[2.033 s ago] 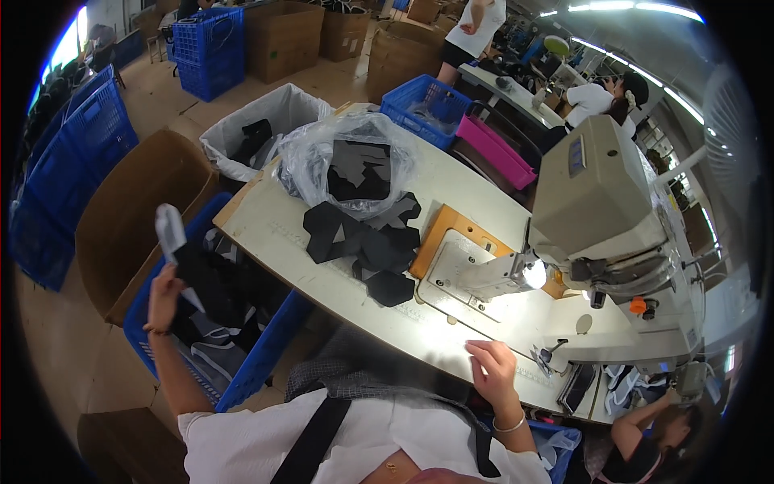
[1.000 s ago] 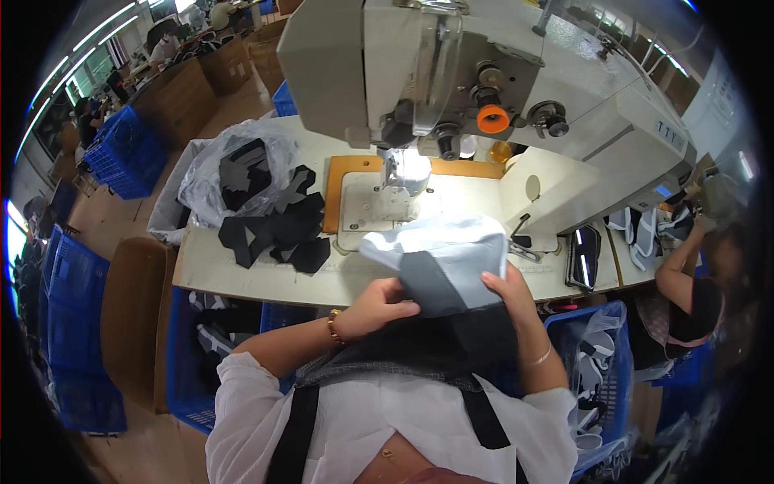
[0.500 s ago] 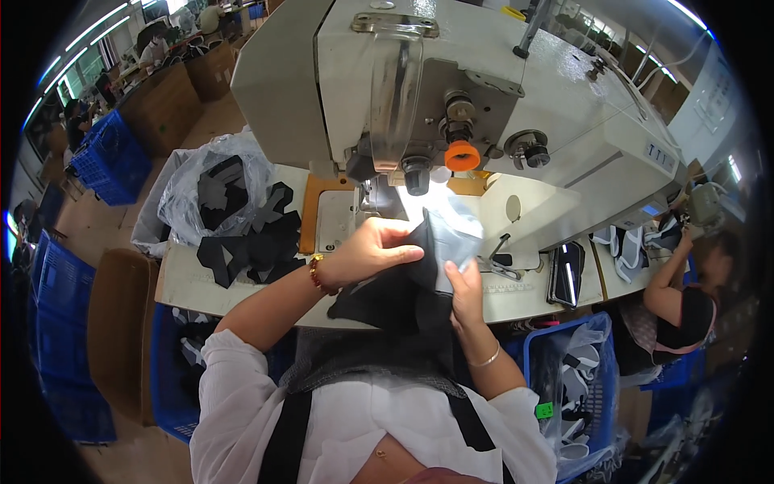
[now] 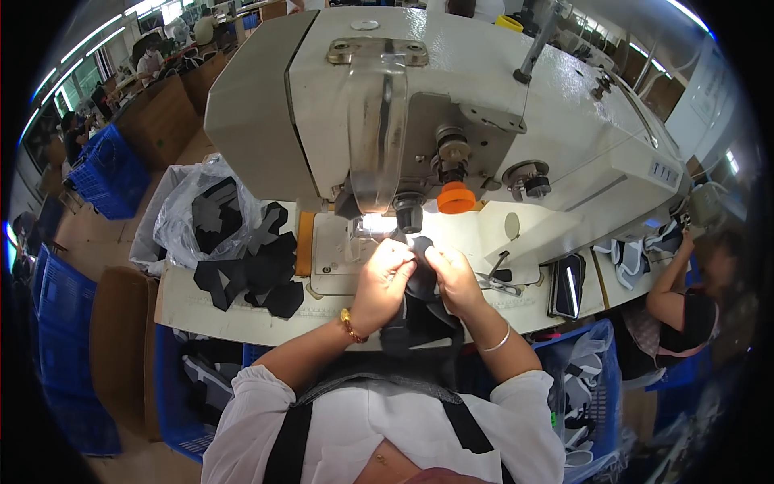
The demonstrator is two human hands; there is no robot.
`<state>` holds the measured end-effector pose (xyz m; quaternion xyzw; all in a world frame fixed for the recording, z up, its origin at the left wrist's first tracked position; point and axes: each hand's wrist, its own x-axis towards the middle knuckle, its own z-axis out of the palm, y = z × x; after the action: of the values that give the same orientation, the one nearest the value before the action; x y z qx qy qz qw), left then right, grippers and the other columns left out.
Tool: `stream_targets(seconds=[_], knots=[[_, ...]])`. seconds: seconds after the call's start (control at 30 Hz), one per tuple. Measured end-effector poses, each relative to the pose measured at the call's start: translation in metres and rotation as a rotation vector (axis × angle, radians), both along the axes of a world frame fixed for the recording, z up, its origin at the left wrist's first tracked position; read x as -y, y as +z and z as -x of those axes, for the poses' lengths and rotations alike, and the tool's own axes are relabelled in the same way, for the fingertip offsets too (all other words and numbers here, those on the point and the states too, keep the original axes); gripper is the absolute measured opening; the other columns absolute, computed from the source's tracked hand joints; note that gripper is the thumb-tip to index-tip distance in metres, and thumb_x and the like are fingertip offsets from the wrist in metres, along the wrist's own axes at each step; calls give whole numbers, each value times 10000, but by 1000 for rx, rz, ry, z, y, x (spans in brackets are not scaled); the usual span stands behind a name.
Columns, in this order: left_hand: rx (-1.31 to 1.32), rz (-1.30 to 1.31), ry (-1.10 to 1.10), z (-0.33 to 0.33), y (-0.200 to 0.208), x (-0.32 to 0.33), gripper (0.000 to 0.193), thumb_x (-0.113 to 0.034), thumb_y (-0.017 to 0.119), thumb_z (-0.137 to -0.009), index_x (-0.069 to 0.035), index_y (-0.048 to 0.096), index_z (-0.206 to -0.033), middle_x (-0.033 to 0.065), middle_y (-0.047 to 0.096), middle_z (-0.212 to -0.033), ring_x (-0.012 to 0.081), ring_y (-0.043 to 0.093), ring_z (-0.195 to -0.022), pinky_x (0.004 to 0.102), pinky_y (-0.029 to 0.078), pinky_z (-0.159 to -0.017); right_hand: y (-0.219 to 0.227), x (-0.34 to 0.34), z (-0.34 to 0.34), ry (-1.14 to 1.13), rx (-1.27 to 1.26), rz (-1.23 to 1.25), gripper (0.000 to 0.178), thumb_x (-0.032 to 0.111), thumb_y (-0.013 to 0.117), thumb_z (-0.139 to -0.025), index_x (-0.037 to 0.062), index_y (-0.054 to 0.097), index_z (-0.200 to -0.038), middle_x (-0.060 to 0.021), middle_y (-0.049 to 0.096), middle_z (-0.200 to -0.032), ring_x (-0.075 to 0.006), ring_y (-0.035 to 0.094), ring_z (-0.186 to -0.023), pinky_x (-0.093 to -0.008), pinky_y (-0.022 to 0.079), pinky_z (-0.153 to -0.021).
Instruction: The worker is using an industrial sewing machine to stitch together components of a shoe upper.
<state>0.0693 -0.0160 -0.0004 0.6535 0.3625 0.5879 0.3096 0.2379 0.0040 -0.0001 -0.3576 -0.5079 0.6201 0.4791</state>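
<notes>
Just in front of the sewing machine point(image 4: 322, 105), both of my hands pinch a dark grey and black fabric piece point(image 4: 421, 319) near its upper edge. My left hand point(image 4: 382, 282) has its thumb and fingers closed on one side of the cloth. On the other side, close by, my right hand point(image 4: 455, 281) grips it too. The lower part of the fabric hangs toward my lap over the table edge. Above the fingertips is the machine's dark knob point(image 4: 409, 211); the needle area is partly hidden behind it and my hands.
Left on the table lie several dark cut pieces point(image 4: 262, 274) beside a plastic-lined box point(image 4: 169, 210). Scissors point(image 4: 500, 282) and a black phone-like object point(image 4: 567, 286) are at right. Blue crates point(image 4: 181, 427) flank me below the table. A co-worker point(image 4: 681, 315) sits at right.
The fabric's light grey side has turned out of sight, and the cloth is now bunched between my hands. Both hands have come closer together. My view has shifted slightly.
</notes>
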Motion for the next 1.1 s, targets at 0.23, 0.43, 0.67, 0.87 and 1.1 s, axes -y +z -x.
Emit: stream_targets(seconds=[0.23, 0.43, 0.67, 0.87, 1.1], knots=[[53, 259, 103, -10, -5, -10, 187, -73, 623, -975, 68, 673, -1087, 127, 692, -847, 136, 608, -711, 310, 503, -671, 11, 4, 0, -261, 68, -348, 152, 4, 581, -1014, -40, 635, -1149, -27, 685, -971, -96, 615, -850, -232, 493, -784], [293, 174, 86, 2, -11, 2, 136, -77, 706, -944, 16, 635, -875, 7, 506, -621, 48, 457, -605, 265, 397, -547, 33, -21, 12, -245, 515, -730, 146, -50, 611, -936, -31, 740, -1002, -73, 721, -837, -114, 628, -720, -278, 493, -669], [263, 303, 160, 30, 5, 0, 435, -233, 658, -1010, -6, 506, -672, -82, 398, -613, 26, 316, -607, 259, 267, -514, 40, -27, 30, -318, 1141, -1199, 150, 2, 711, -890, 0, 760, -1031, -106, 721, -838, -230, 661, -671, -327, 495, -632], [314, 372, 135, 34, 15, -8, 469, -224, 689, -981, -19, 454, -630, -76, 372, -597, 34, 300, -598, 287, 245, -503, 39, -32, 30, -197, 912, -947, 217, 5, 709, -914, 3, 744, -1129, -52, 758, -1099, -111, 720, -1023, -278, 556, -863], [150, 236, 289, 42, 17, -7, 423, -200, 685, -965, 35, 517, -655, 17, 377, -535, 61, 328, -561, 334, 275, -476, 53, -29, 45, -420, 996, -1381, 129, 68, 738, -935, 16, 786, -1043, -45, 707, -752, -92, 596, -599, -252, 477, -560]])
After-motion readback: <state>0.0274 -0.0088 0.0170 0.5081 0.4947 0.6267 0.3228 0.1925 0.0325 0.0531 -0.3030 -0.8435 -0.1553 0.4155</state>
